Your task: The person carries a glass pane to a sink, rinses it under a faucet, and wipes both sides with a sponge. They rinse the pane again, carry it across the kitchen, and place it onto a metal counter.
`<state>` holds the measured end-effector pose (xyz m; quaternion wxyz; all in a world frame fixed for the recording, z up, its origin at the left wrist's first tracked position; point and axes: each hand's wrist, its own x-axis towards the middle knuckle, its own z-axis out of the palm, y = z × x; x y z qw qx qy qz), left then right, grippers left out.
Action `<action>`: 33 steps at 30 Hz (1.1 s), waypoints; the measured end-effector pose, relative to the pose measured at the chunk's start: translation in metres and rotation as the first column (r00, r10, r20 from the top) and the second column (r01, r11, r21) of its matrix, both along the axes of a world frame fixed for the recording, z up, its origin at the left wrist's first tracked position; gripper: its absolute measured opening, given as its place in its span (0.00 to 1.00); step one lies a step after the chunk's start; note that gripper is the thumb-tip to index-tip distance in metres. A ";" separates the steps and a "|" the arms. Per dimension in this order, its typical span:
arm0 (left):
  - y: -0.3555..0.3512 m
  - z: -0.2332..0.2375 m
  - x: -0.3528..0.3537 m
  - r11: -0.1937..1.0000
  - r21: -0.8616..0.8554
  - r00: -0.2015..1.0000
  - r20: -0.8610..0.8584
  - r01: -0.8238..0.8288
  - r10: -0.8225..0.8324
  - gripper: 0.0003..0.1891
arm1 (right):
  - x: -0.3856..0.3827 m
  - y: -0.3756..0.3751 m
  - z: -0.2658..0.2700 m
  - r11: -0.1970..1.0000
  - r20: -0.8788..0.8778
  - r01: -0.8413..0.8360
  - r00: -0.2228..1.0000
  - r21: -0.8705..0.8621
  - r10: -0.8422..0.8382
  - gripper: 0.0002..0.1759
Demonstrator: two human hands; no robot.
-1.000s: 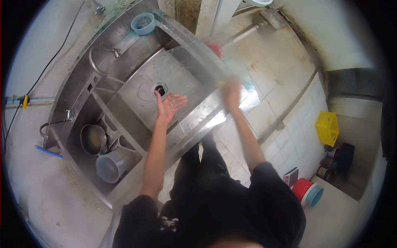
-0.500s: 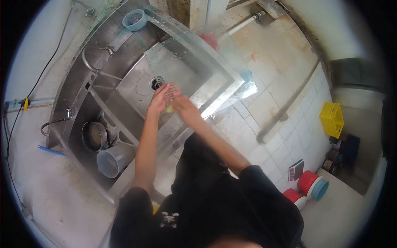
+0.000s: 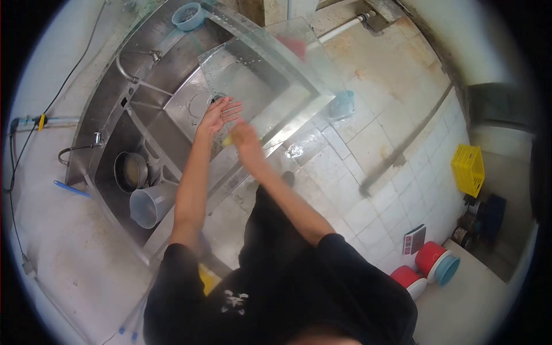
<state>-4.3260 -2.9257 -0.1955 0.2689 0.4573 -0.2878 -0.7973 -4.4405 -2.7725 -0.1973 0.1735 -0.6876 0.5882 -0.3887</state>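
A stainless-steel sink (image 3: 150,135) with a divider between its basins carries a round metal pot (image 3: 133,172) and, just beside it, a translucent plastic jug (image 3: 148,207) tipped on its side in the left basin, while a pale-blue bowl (image 3: 188,18) stands at the far end. A clear pane (image 3: 270,69) lies over part of the main basin and reaches out past the sink's edge. On the pale tiled floor (image 3: 382,138), wet and shiny close to the sink, stands a yellow plastic crate (image 3: 467,171) at the right.
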 end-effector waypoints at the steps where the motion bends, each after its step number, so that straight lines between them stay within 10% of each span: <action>1: 0.000 0.003 0.000 1.000 -0.002 1.000 0.031 0.002 -0.002 0.16 | 0.012 0.009 0.004 0.989 -0.194 -0.068 0.980 -0.132 0.042 0.17; 4: 0.000 0.006 0.000 1.000 -0.005 0.998 0.070 -0.002 0.003 0.13 | -0.013 0.029 0.005 0.973 -0.129 -0.169 0.980 -0.157 0.149 0.15; 8: -0.001 0.002 -0.002 0.999 -0.028 0.996 0.084 -0.015 0.017 0.12 | -0.126 0.025 -0.004 0.990 0.507 0.025 0.857 0.140 -0.093 0.16; 9: -0.001 0.002 -0.002 0.999 -0.030 0.996 0.084 -0.022 0.025 0.12 | -0.164 0.022 0.004 0.983 0.137 0.180 0.974 0.031 -0.183 0.17; 11: 0.000 0.003 0.000 1.000 -0.023 0.998 0.057 0.000 0.001 0.15 | -0.230 0.015 0.005 0.922 0.134 0.385 0.912 0.042 -0.387 0.18; 12: 0.000 0.002 0.002 1.000 -0.022 0.998 0.061 -0.002 0.003 0.15 | -0.258 0.011 -0.008 0.865 -0.315 0.413 0.812 -0.285 -0.492 0.18; 15: 0.000 -0.001 -0.002 0.999 -0.044 0.999 0.032 0.002 -0.001 0.15 | -0.248 0.010 -0.020 0.841 -0.167 0.516 0.826 -0.161 -0.538 0.18; 16: 0.001 0.002 -0.003 0.999 -0.043 0.998 0.058 -0.014 0.016 0.13 | -0.218 0.016 0.005 0.911 0.209 0.390 0.887 0.134 -0.411 0.19; 19: 0.003 0.000 -0.002 0.999 -0.026 0.997 0.077 -0.021 0.023 0.12 | -0.115 0.031 -0.006 0.989 0.017 0.124 0.992 0.076 -0.125 0.19; 20: 0.001 -0.002 -0.001 1.000 -0.016 0.997 0.071 -0.025 0.026 0.14 | -0.090 0.031 0.043 0.885 0.239 -0.045 0.968 0.464 -0.076 0.21; 22: 0.000 -0.001 0.000 1.000 -0.018 0.997 0.071 -0.009 0.010 0.13 | -0.054 0.038 0.008 0.985 -0.242 -0.121 0.966 -0.122 0.089 0.21; 25: -0.001 -0.002 0.001 1.000 -0.022 0.996 0.086 0.000 0.002 0.11 | -0.092 0.033 -0.006 0.972 -0.147 -0.232 0.963 -0.021 0.227 0.22; 27: 0.000 -0.004 -0.001 0.999 -0.032 0.996 0.092 -0.010 0.013 0.10 | -0.154 0.026 -0.020 0.988 -0.203 0.157 0.967 -0.014 -0.156 0.22; 29: 0.000 -0.004 0.001 0.999 -0.037 0.997 0.077 -0.024 0.027 0.09 | -0.236 0.015 -0.003 0.927 0.129 0.366 0.918 0.088 -0.375 0.19; 30: -0.001 -0.004 0.002 0.999 -0.039 0.997 0.075 -0.032 0.035 0.09 | -0.263 0.011 -0.001 0.854 -0.034 0.514 0.855 -0.086 -0.518 0.18; 33: 0.003 -0.006 -0.001 0.998 -0.021 0.995 0.074 -0.066 0.067 0.10 | -0.332 -0.005 -0.017 0.849 -0.077 0.525 0.845 -0.066 -0.529 0.18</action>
